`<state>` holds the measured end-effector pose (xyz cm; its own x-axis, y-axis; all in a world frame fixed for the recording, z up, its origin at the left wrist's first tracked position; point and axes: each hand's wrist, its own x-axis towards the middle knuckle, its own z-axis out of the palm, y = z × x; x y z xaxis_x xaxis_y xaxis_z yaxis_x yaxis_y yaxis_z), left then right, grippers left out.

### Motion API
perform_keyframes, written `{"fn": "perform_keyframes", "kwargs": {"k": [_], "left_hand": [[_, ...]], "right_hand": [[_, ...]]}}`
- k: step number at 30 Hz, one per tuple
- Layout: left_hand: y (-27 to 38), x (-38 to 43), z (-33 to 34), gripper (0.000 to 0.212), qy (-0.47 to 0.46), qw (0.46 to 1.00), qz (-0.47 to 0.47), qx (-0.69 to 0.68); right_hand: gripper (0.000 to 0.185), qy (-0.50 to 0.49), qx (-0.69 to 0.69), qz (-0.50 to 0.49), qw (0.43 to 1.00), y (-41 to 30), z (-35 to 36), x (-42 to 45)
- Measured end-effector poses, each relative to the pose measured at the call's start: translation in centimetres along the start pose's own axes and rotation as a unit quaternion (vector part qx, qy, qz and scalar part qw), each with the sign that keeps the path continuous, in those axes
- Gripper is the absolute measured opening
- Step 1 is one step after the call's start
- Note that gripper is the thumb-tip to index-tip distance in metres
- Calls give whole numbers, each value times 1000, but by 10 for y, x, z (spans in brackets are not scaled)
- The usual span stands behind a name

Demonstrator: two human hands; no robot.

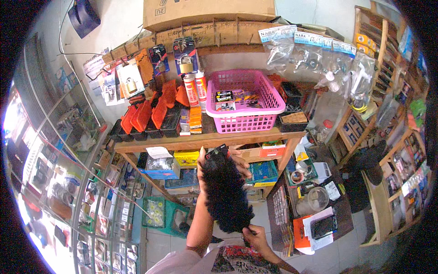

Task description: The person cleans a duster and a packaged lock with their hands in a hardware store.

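My left hand (202,164) holds a dark blister card or package (218,153) bearing a small red mark. Its fingers show on both sides, while the palm is hidden. A fluffy black duster (227,195) lies across the lower part of that card and covers most of it. Near my shirt, my right hand (255,236) is closed around the duster's lower end, at its handle. Just beyond both hands runs the front edge of a wooden shelf (212,138), with a pink plastic basket (246,113) of small packets on top.
Silicone sealant tubes (191,90), black bins (170,126) with orange pieces and hanging carded padlocks (186,63) surround the basket. Bagged fittings (308,58) hang at right. A glass display case (102,185) stands left. A dark table (342,219) at right holds papers and a plastic tub (313,200).
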<state>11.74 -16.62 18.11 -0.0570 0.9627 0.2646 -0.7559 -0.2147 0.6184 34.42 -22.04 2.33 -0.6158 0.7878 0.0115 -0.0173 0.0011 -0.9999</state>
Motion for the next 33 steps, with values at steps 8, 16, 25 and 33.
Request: {"fn": "perform_keyframes", "kwargs": {"k": [8, 16, 25, 33], "left_hand": [[-59, -1, 5, 88, -31, 993, -44, -104], [-25, 7, 42, 81, 57, 995, 9, 80], [-35, -26, 34, 78, 99, 972, -40, -208], [-19, -7, 12, 72, 134, 990, -22, -32]], "right_hand": [[30, 22, 89, 44, 995, 13, -10, -4], [31, 9, 7, -37, 999, 69, -31, 6], [39, 17, 81, 6, 997, 38, -13, 6], [29, 57, -8, 118, 991, 90, -33, -1]]}}
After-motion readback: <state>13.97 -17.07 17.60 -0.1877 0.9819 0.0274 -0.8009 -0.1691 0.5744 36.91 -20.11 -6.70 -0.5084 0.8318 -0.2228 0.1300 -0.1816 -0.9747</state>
